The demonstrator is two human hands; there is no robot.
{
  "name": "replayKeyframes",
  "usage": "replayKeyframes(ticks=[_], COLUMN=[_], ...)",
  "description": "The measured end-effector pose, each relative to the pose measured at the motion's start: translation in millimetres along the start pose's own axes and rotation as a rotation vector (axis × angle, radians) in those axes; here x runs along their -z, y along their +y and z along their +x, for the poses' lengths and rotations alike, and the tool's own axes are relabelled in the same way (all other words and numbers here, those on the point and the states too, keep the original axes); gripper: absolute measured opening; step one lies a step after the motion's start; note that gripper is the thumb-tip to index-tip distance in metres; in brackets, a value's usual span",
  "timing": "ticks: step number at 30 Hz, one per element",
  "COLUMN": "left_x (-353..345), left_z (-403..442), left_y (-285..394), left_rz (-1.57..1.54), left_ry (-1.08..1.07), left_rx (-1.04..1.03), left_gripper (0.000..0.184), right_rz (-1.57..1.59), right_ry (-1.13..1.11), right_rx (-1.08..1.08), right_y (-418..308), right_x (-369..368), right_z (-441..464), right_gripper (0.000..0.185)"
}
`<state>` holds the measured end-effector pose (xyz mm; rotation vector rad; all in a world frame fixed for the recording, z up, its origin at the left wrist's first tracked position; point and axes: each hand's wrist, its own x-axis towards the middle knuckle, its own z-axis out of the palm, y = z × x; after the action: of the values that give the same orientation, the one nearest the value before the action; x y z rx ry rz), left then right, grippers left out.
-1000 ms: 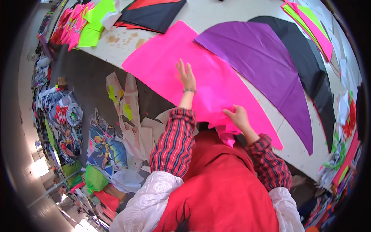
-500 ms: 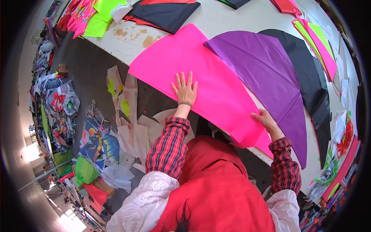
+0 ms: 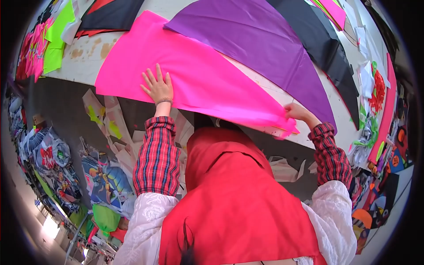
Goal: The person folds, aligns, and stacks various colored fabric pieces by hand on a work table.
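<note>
Bright pink fabric (image 3: 176, 66) lies along the near edge of the white table, narrowing toward the right. My left hand (image 3: 159, 87) rests flat on its near part with the fingers spread. At the narrow right end, my right hand (image 3: 298, 112) has its fingers closed on the pink fabric, whose tip is bunched and hangs at the table edge. Beyond the pink fabric lies a purple piece (image 3: 256, 39), and a black piece (image 3: 316, 44) is past that.
The white table (image 3: 88, 62) also bears black and red pieces (image 3: 110, 17) and lime fabric (image 3: 56, 42) at the far left. Scraps (image 3: 119, 119) and a green bag (image 3: 106, 217) lie below on the left. White and red scraps (image 3: 376, 92) are at right.
The view has turned, shifting the table leftward. My left hand has flattened on the pink fabric, and my right hand has moved to its narrow end, where the fabric has shifted and bunched.
</note>
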<state>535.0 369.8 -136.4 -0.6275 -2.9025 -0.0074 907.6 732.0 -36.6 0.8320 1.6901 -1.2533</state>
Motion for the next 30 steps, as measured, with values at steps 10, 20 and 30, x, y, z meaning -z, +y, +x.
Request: replayKeyframes(ticks=[10, 20, 30], left_x=[6.2, 24.3, 32.8], left_z=[-0.1, 9.7, 117.9], left_y=[0.6, -8.0, -101.4], left_rz=[0.0, -0.213, -0.659], left_ry=[-0.039, -0.297, -0.018], left_rx=[0.027, 0.04, 0.055], left_gripper=[0.056, 0.064, 0.054], right_rz=[-0.966, -0.865, -1.021], right_ry=[1.083, 1.005, 0.886], right_rx=[0.469, 0.47, 0.813], right_y=[-70.2, -306.9, -447.8], right_x=[9.4, 3.5, -72.8], right_z=[17.5, 149.9, 194.1], right_gripper=[0.051, 0.065, 0.055])
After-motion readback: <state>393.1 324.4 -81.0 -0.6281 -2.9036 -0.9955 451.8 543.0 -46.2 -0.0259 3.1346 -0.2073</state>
